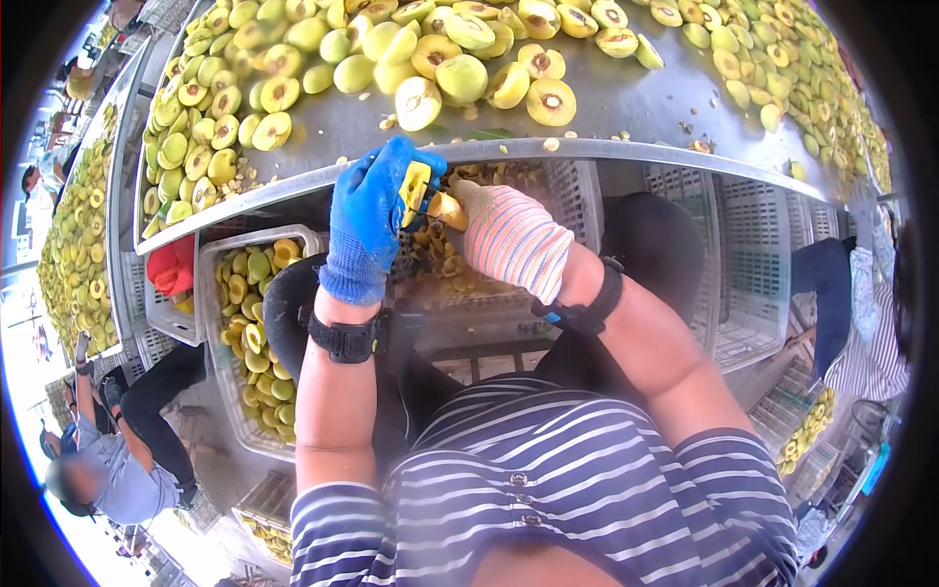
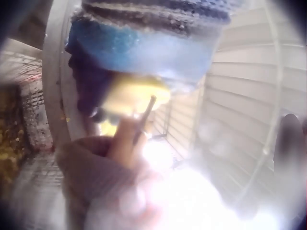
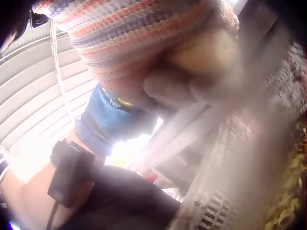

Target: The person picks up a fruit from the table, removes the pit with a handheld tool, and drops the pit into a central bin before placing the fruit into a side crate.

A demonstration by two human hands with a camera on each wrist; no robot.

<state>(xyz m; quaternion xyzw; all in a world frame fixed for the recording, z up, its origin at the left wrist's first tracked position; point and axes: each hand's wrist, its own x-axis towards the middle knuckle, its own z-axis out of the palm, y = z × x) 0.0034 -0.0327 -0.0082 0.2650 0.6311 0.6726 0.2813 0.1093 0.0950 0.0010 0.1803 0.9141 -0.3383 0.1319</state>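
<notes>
In the head view my left hand (image 1: 370,215), in a blue coated glove, holds a yellow stone-fruit half (image 1: 415,182) with its cut face turned towards the right hand. My right hand (image 1: 514,235), in a striped knit glove, grips a small hand tool by its light wooden handle (image 1: 448,210). A thin metal strip (image 2: 146,112) runs along this handle up to the fruit in the left wrist view. Both hands meet just below the near edge of a metal table (image 1: 626,122). In the right wrist view the striped glove partly hides the blue one.
Many halved fruits (image 1: 460,78), several with brown pits, are heaped on the table. Beneath the hands stands a crate with fruit scraps (image 1: 445,259). A white crate (image 1: 210,323) of fruit halves is at the left knee. Another person (image 1: 122,474) sits at left.
</notes>
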